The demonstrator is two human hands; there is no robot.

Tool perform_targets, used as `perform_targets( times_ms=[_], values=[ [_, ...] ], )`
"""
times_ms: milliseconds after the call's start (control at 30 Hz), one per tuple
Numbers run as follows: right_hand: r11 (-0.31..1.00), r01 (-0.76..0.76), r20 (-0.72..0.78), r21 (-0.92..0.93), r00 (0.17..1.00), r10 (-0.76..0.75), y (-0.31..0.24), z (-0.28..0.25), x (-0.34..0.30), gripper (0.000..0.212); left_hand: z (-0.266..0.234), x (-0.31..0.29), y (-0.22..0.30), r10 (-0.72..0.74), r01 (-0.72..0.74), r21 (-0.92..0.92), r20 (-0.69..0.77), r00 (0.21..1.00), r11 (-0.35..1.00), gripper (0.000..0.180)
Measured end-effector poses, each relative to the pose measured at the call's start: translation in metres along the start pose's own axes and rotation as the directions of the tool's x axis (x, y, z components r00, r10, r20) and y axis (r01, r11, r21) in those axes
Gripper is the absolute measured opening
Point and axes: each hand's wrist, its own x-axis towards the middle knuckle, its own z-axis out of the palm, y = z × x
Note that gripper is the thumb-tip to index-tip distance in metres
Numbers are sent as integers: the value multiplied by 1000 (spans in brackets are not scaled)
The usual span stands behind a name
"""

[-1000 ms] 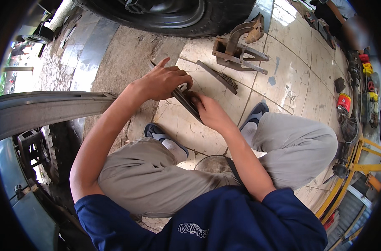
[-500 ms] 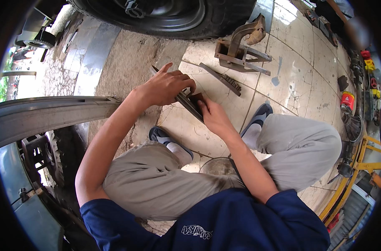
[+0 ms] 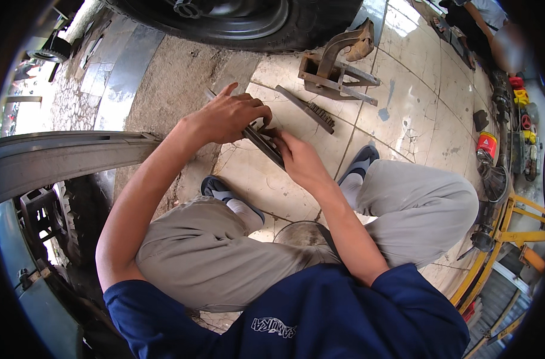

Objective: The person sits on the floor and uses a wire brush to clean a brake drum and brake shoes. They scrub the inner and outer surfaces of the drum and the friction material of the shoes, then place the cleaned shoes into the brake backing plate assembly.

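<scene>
Between my hands, above the tiled floor, a long, narrow, dark metal strip point(image 3: 265, 148) is held at a slant. My left hand point(image 3: 227, 118) is closed over its far end, fingers curled down and one finger raised. My right hand point(image 3: 303, 159) grips the near part, thumb along the top. Under the right fingers is a small dark brown piece, mostly hidden, whose kind I cannot make out. Just beyond my hands, a wire brush point(image 3: 321, 115) with a long flat handle lies on the tiles.
Beyond the brush stands a rusty metal bracket with a curved arm point(image 3: 338, 66). A large tyre point(image 3: 224, 39) is at the top. A metal beam point(image 3: 75, 155) juts in from the left. At right are a red can point(image 3: 486, 145), a yellow frame point(image 3: 493, 257) and another person point(image 3: 481, 21).
The view has shifted slightly, so everything sits a little further left. My right hand has slid closer to the left along the strip, and the brown piece is now more covered.
</scene>
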Motion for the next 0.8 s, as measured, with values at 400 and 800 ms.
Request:
perform_targets(
  times_ms=[400,800],
  values=[
    [980,169,-152,-108,971,-184,2,4,0,17,-3,-2,2,-9,10,-16,46,999,1000,49],
    [1000,-6,29,-15,1000,6,30,-2,-7,29,-5,-9,2,-33,34,-58,17,999,998,49]
  ],
)
